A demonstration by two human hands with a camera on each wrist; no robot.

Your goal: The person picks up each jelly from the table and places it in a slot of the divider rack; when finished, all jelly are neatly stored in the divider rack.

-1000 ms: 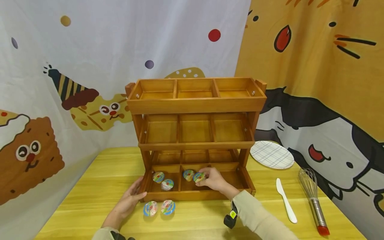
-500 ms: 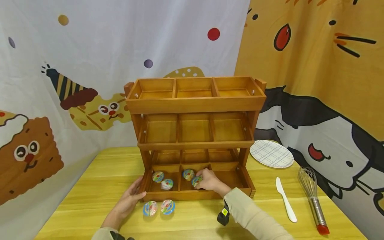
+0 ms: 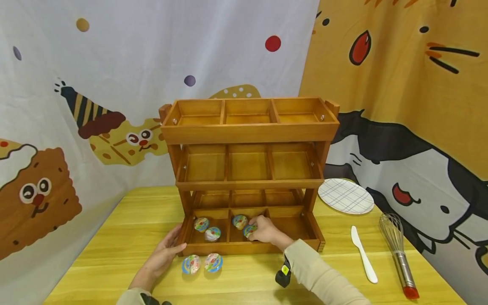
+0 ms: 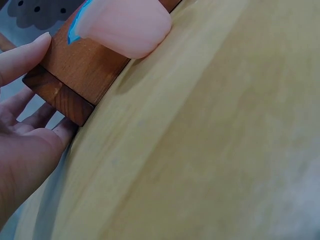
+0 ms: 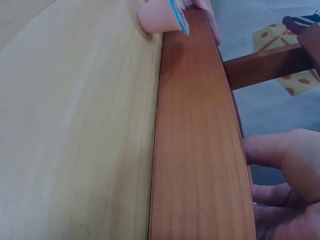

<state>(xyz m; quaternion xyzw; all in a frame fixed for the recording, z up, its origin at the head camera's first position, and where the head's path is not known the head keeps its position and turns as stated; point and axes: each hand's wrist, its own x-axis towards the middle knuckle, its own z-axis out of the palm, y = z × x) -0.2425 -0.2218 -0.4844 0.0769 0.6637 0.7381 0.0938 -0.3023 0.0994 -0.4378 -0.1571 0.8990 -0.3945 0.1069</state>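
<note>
A three-tier wooden shelf with divided compartments stands on the table. My left hand grips its lower left corner, thumb at the front board and fingers along the side. In the bottom tier's middle compartment, my right hand pinches a small jelly cup with a printed lid. Another jelly cup sits just behind it. The left compartment holds two more, a rear cup and a front cup. On the table before the shelf are two pink-lidded jelly cups, one left and one right.
To the shelf's right lies a white checked plate. Nearer on that side are a white plastic knife and a whisk with a red handle end. A printed cloth hangs behind the table.
My right hand has moved slightly left and down, bringing its jelly cup in front of the other one in the middle compartment. The left hand stays at the shelf corner.
</note>
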